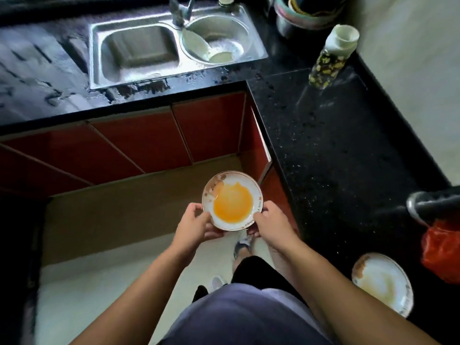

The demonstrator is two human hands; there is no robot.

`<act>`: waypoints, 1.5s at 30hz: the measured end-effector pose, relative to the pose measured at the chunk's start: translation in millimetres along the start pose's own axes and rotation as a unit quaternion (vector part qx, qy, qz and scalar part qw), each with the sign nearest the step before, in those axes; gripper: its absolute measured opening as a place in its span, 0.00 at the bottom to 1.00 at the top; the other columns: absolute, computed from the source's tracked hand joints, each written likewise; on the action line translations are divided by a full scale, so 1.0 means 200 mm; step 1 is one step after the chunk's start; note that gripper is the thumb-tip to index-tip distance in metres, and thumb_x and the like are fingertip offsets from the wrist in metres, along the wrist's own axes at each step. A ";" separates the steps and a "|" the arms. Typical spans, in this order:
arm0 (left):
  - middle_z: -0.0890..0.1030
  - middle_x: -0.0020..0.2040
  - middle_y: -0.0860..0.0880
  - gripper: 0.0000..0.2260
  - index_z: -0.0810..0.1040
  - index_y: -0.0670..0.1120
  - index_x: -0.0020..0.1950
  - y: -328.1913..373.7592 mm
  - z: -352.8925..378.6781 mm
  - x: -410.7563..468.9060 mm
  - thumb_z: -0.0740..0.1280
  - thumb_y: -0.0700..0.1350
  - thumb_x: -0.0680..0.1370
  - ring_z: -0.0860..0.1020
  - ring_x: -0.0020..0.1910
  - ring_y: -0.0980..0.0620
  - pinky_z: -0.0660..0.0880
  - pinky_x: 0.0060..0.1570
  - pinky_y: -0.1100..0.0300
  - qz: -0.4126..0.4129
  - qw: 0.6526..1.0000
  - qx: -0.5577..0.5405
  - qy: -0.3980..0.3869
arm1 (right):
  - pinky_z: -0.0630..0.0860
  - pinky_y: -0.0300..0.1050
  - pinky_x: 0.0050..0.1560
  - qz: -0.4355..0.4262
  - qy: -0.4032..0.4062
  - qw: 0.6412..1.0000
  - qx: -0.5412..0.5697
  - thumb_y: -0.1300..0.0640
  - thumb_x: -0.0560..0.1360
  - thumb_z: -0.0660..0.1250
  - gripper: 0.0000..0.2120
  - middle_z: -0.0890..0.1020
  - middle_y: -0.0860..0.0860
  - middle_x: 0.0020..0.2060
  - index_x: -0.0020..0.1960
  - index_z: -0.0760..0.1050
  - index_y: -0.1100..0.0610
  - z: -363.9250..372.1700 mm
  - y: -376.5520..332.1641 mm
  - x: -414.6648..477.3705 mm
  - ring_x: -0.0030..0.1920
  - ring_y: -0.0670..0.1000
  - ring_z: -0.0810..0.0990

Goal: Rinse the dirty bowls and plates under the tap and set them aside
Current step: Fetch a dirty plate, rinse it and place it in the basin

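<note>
A white bowl (232,200) with a patterned rim and a pool of orange-yellow liquid is held level over the floor, in front of the red cabinets. My left hand (196,221) grips its left rim and my right hand (270,221) grips its right rim. A second dirty white plate (382,282) with brown smears lies on the black counter at the lower right. The steel double sink (174,70) is far ahead; its round right basin holds a white plate (195,43) leaning on the wall and a smaller white dish (221,56). The tap (180,11) stands behind the sink.
A patterned bottle with a white cap (332,54) stands on the black L-shaped counter (336,145). Stacked bowls (308,13) sit at the back right. A red plastic bag (441,250) and a dark handle lie at the right edge. The left counter is wet.
</note>
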State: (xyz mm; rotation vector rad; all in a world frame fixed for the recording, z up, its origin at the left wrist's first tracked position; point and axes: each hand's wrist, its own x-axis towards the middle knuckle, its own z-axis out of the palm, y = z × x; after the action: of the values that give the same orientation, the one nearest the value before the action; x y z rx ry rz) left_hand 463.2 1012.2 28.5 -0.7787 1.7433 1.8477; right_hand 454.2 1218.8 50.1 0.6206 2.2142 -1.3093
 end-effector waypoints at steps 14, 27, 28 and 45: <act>0.87 0.60 0.51 0.18 0.79 0.61 0.62 1.01 -0.44 0.81 0.60 0.43 0.79 0.85 0.60 0.46 0.85 0.55 0.41 -0.004 0.987 -0.096 0.127 | 0.78 0.43 0.31 -0.156 -0.156 0.971 -0.095 0.54 0.79 0.61 0.03 0.85 0.47 0.32 0.49 0.73 0.49 0.24 -1.27 1.12 0.30 0.46 0.85; 0.84 0.66 0.54 0.13 0.77 0.61 0.70 1.78 -0.98 1.81 0.60 0.55 0.86 0.81 0.66 0.49 0.80 0.64 0.43 0.052 0.986 -0.086 0.134 | 0.79 0.45 0.36 -0.094 -0.148 0.983 -0.047 0.51 0.80 0.64 0.06 0.85 0.53 0.36 0.50 0.79 0.50 0.51 -2.25 2.01 0.34 0.54 0.86; 0.83 0.66 0.55 0.14 0.77 0.62 0.71 1.84 -1.01 1.88 0.59 0.56 0.86 0.80 0.67 0.50 0.78 0.67 0.42 0.056 0.987 -0.064 0.133 | 0.78 0.45 0.35 -0.085 -0.142 0.986 -0.032 0.51 0.81 0.63 0.07 0.86 0.53 0.37 0.51 0.79 0.50 0.50 -2.33 2.08 0.34 0.53 0.85; 0.85 0.60 0.53 0.12 0.80 0.66 0.61 2.33 -1.14 2.52 0.61 0.57 0.81 0.84 0.60 0.46 0.85 0.52 0.43 0.007 0.986 -0.123 0.116 | 0.70 0.54 0.64 -0.083 0.107 0.957 -0.258 0.53 0.82 0.51 0.22 0.79 0.64 0.64 0.65 0.77 0.60 0.18 -3.31 3.49 0.63 0.66 0.76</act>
State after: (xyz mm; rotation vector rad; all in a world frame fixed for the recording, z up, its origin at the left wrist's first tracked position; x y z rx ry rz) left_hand -203.2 732.0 12.2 -1.1207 1.6771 2.0768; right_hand -481.0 990.3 47.4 0.3932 2.6891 -0.6992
